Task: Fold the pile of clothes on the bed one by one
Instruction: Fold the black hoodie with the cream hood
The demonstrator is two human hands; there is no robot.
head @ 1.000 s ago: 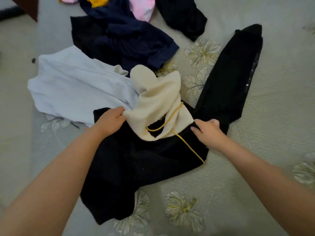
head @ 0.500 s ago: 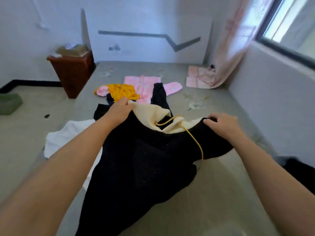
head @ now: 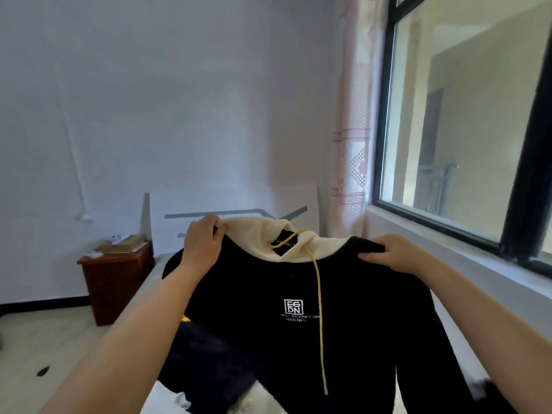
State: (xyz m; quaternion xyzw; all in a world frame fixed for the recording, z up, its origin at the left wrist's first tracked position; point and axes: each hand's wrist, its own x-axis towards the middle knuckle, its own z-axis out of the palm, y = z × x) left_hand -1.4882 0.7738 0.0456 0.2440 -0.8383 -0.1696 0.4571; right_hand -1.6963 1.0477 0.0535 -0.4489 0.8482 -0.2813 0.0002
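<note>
— Hoodie (head: 286,333), black with a cream hood (head: 277,237), held up in the air by its shoulders, chest print facing the camera. Well above the bed (head: 140,289).
— And the grip on each side?
— Left hand (head: 201,245) pinching fabric where cream hood meets black shoulder, fingers curled round it. Right hand (head: 394,253) clamped over the other shoulder, thumb underneath.
— Drawstring?
— Yellow cord (head: 320,309) looped at the neck, one end dangling straight down the front past the white logo (head: 293,306).
— Anything below?
— Dark navy garment (head: 209,354) lying on the bed behind the hem, blurred, possibly with a bit of yellow beside it. Brown wooden cabinet (head: 118,279) left of the bed, pink curtain (head: 351,138) and dark-framed window (head: 466,121) to the right.
</note>
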